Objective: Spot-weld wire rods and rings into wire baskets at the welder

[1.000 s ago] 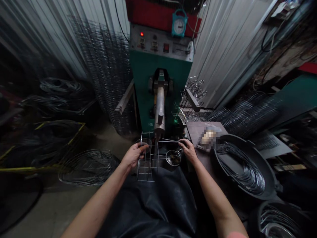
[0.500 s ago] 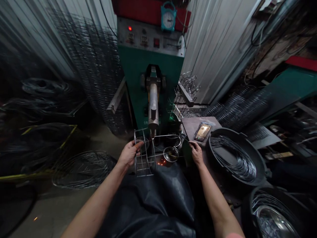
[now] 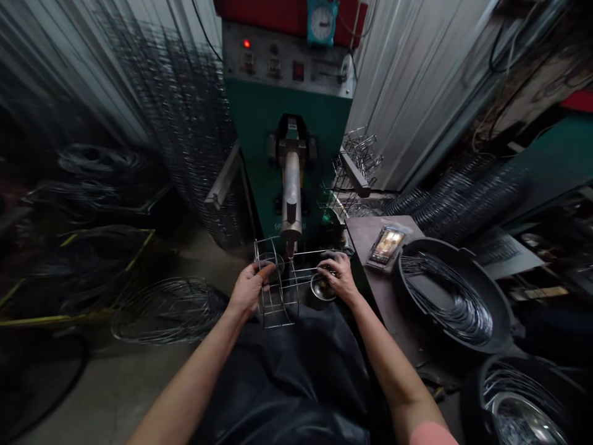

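Well, head view: left grip [image 3: 249,289] shut around wire basket frame [image 3: 277,312], bottom centre, top just under welder arm tip [image 3: 290,246]. Right grip [image 3: 340,276] curled on frame's side rods, above small steel bowl [image 3: 320,289]. Both grips likely hold frame steady against tip. Frame wires thin, shiny.

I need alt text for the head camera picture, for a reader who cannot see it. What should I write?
The person's left hand and right hand hold a wire frame at the electrode of a green welding machine, over a black apron.
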Tool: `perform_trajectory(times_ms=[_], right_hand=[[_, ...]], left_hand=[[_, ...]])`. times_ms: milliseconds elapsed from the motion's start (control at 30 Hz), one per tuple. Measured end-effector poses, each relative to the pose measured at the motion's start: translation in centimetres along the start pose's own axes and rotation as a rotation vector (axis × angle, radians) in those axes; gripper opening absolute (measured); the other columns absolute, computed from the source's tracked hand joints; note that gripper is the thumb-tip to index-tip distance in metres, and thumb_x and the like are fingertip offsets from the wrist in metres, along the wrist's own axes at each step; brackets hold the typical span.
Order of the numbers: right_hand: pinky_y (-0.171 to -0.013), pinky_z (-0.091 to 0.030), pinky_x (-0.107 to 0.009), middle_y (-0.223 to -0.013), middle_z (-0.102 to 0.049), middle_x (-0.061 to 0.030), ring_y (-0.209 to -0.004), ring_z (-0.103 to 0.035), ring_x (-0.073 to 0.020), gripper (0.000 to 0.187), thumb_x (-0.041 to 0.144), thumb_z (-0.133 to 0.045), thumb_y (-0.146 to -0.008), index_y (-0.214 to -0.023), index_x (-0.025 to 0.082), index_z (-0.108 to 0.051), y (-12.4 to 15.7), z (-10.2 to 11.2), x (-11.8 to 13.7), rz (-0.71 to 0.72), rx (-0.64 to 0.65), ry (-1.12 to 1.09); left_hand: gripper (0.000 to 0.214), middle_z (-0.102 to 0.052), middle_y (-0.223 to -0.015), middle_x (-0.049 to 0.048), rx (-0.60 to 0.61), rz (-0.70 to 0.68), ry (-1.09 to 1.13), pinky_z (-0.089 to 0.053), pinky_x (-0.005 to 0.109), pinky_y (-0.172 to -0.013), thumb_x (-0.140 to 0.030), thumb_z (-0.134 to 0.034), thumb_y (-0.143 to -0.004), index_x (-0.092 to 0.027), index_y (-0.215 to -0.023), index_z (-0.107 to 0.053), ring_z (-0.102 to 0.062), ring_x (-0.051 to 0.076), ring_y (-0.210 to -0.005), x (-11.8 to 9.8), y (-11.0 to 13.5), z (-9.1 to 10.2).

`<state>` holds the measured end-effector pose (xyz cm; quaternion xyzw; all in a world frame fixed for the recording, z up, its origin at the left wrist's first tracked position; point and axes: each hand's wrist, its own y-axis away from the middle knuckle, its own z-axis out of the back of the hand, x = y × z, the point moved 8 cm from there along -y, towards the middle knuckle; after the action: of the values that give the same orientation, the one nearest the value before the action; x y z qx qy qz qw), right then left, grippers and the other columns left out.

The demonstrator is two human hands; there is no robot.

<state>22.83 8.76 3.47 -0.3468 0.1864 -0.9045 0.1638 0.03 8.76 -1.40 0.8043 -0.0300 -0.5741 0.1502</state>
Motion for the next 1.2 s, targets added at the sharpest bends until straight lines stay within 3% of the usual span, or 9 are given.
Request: perform_trajectory(times_ms=[100,200,300,400,500,700,1200], right_hand=[[-0.081,-0.034,-0.034,-0.094,-0.065,-0.0031,-0.094,-0.048,-0.0205,0.015,0.034,-0.054,-0.084,-0.087,0.026,-0.067,1.5,1.9,0.0,-0.054,-0.001,0.159],[-0.075,-0.032,-0.034,-0.086,-0.067,-0.0030,-0.085,-0.050,-0.0203,0.017,0.036,-0.052,-0.085,-0.088,0.025,-0.066,4.3,4.7,-1.6,-0.174,-0.001,0.294],[-0.073,-0.033,-0.034,-0.083,-0.066,-0.0024,-0.082,-0.051,-0.0203,0.018,0.036,-0.051,-0.086,-0.084,0.025,-0.065,6.4,5.8,-3.3,-0.255,0.021,0.268],[-0.081,-0.036,-0.037,-0.091,-0.064,-0.0042,-0.092,-0.050,-0.0218,0.019,0.037,-0.051,-0.085,-0.084,0.025,-0.065,6.0,5.0,-3.5,-0.214,-0.012,0.132],[-0.092,-0.035,-0.039,-0.108,-0.058,-0.0053,-0.106,-0.044,-0.0229,0.017,0.037,-0.053,-0.083,-0.084,0.026,-0.066,3.5,3.0,-2.1,-0.097,-0.046,0.030],[-0.096,-0.032,-0.042,-0.119,-0.053,-0.0026,-0.110,-0.037,-0.0237,0.012,0.031,-0.056,-0.082,-0.080,0.027,-0.067,-0.4,-0.9,-0.3,0.020,0.023,-0.008],[-0.096,-0.030,-0.041,-0.115,-0.058,-0.0018,-0.107,-0.038,-0.0228,0.011,0.029,-0.056,-0.082,-0.080,0.025,-0.066,-2.2,-1.5,-1.5,0.011,0.084,0.006]], left_hand=[[0.039,-0.046,-0.054,-0.0060,-0.014,-0.016,0.010,-0.023,0.016,-0.035,-0.035,-0.078,-0.044,-0.014,-0.071,-0.059,-0.032,0.004,-0.044,-0.3,-0.1,0.6],[0.038,-0.045,-0.053,-0.0063,-0.036,-0.034,0.009,-0.025,0.016,-0.036,-0.034,-0.078,-0.044,-0.014,-0.070,-0.058,-0.032,0.004,-0.044,-0.6,-0.3,1.1],[0.037,-0.045,-0.053,-0.0063,-0.049,-0.042,0.006,-0.025,0.016,-0.036,-0.034,-0.078,-0.044,-0.015,-0.069,-0.058,-0.032,0.004,-0.043,-0.5,-0.3,1.1],[0.037,-0.047,-0.054,-0.0059,-0.036,-0.039,0.011,-0.026,0.016,-0.036,-0.034,-0.078,-0.044,-0.015,-0.070,-0.059,-0.033,0.004,-0.043,-0.1,-0.3,0.7],[0.038,-0.046,-0.053,-0.0058,-0.013,-0.029,0.016,-0.026,0.016,-0.036,-0.035,-0.078,-0.045,-0.014,-0.072,-0.060,-0.033,0.004,-0.044,0.2,-0.1,0.3],[0.039,-0.047,-0.053,-0.0055,0.014,-0.001,0.019,-0.024,0.016,-0.036,-0.036,-0.079,-0.043,-0.014,-0.070,-0.060,-0.033,0.004,-0.043,0.2,0.2,0.0],[0.041,-0.047,-0.053,-0.0051,0.027,0.000,0.057,-0.023,0.016,-0.035,-0.035,-0.080,-0.041,-0.013,-0.069,-0.060,-0.031,0.003,-0.043,0.0,-1.8,-0.1]])
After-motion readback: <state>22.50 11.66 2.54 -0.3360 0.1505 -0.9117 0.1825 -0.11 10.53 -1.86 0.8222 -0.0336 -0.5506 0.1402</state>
